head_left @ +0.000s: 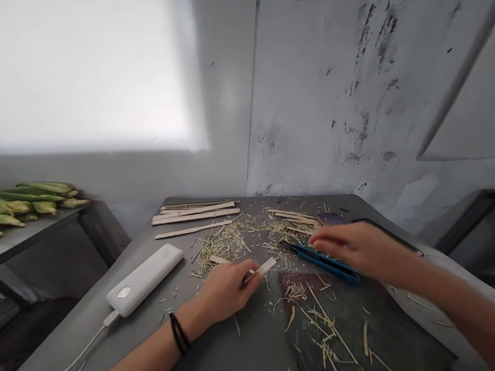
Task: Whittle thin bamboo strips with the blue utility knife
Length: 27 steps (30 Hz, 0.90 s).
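My left hand (228, 290), with a dark beaded bracelet at the wrist, is closed around a pale wooden strip (267, 265) whose end sticks out past thumb and forefinger. Just right of centre, a blue utility knife (327, 264) lies on the table with its dark tip toward the left. Over the knife hovers my right hand (346, 242), slightly blurred, its fingers stretched leftward and apart from the thumb. Nothing shows between those fingers. Thin wood shavings (222, 244) are scattered around both hands.
Several flat strips (196, 215) lie at the back left of the grey table (259, 333), more strips (295, 216) at back right near a phone (331, 219). A white power bank (146, 279) with cable sits left. A dark mat (361, 325) carries shavings. Corn ears (30, 202) rest on a side table.
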{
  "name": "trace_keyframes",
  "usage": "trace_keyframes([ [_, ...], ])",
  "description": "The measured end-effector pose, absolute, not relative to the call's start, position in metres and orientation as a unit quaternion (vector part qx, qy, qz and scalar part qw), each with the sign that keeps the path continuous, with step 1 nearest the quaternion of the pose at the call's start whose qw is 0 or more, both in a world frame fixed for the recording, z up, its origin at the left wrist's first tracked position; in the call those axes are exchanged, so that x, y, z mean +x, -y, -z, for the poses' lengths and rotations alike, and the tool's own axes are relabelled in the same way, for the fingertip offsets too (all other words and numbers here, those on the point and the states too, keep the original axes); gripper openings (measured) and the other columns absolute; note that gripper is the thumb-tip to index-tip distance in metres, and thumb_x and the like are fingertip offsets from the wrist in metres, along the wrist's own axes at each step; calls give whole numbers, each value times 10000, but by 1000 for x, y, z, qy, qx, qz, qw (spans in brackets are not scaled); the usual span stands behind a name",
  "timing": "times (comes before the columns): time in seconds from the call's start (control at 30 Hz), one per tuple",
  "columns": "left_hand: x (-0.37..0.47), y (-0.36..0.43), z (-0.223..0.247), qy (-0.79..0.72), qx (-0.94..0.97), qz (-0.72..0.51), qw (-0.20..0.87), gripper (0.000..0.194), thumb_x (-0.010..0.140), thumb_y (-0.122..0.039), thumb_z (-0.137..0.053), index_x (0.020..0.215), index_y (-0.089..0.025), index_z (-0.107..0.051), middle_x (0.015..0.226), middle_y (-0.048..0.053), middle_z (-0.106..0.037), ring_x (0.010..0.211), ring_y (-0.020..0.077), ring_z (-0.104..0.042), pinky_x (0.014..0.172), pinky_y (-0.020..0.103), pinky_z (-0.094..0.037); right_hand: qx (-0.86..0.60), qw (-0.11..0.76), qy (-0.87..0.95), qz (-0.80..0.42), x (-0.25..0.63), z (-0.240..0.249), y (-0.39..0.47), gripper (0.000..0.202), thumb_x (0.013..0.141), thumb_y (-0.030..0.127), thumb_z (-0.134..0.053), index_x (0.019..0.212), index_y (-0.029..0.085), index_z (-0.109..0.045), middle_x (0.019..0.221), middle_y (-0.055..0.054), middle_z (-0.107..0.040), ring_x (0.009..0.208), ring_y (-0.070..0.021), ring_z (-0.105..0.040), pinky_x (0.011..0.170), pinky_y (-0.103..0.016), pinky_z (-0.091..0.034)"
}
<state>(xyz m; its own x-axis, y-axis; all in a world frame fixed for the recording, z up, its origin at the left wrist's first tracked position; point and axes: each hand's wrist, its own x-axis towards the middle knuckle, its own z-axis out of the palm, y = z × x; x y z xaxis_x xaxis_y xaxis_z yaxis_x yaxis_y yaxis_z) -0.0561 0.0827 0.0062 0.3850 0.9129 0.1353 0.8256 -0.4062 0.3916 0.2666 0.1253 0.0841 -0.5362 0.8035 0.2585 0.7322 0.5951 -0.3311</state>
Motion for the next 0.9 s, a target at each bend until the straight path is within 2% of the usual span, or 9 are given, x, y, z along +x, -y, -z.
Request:
trace_keyframes([
  [0.07,-56,-82,-7,-527,825,-164,126,402,1096,-485,-413,1128,-202,-697,705,-11,-642,614,169,-581,612,288,-376,-422,133,893,-79,243,-58,-125,244,1020,476,-587,983,306,-757,944,-3,-780,865,-213,-728,712,-321,-504],
  [0.17,-56,-82,-7,-521,829,-163,122,398,1098,-489,-396,1135,-226,-693,694,0,-655,620,183,-591,592,290,-339,-427,96,898,-36,222,-25,-127,264,1018,496,-566,966,288,-719,892,-9,-750,820,-226,-712,641,-322,-447],
  [0.33,-55,-84,-2,-513,833,-170,117,344,1079,-459,-422,1120,-256,-696,685,19,-668,611,205,-593,578,305,-256,-492,95,863,58,235,-7,-147,301,1067,442,-446,1051,242,-671,1081,-83,-730,979,-286,-705,618,-330,-426],
  [0.43,-53,-84,-1,-506,834,-185,119,320,1064,-450,-446,1105,-254,-695,696,28,-659,611,207,-577,590,314,-230,-507,78,855,77,244,-3,-155,276,1061,431,-479,1077,243,-680,1126,-85,-720,949,-261,-704,608,-324,-441],
  [0.53,-50,-84,-7,-505,827,-210,133,306,1052,-446,-457,1111,-246,-680,672,20,-620,609,205,-548,602,319,-225,-510,64,854,80,243,-1,-158,252,1065,382,-516,1177,224,-678,1189,-89,-702,940,-228,-699,669,-328,-510],
  [0.7,-33,-83,-28,-509,788,-257,234,326,1065,-481,-411,1135,-228,-605,582,-38,-563,527,170,-501,558,290,-300,-513,45,854,73,233,-8,-165,255,1035,390,-628,1159,173,-677,1165,-76,-695,949,-189,-681,835,-389,-591],
  [0.8,-16,-81,-34,-498,755,-273,328,298,1075,-483,-378,1077,-228,-533,577,-51,-596,515,150,-509,552,270,-383,-520,41,851,61,230,-12,-170,281,1015,420,-660,1138,169,-687,1161,-79,-699,1008,-209,-683,892,-426,-590],
  [0.9,0,-76,-35,-489,714,-276,418,225,1066,-457,-375,1046,-244,-447,594,-74,-604,434,118,-430,480,249,-392,-526,55,848,39,231,-15,-173,299,1003,434,-673,1145,171,-689,1197,-86,-694,1075,-228,-674,937,-453,-576],
])
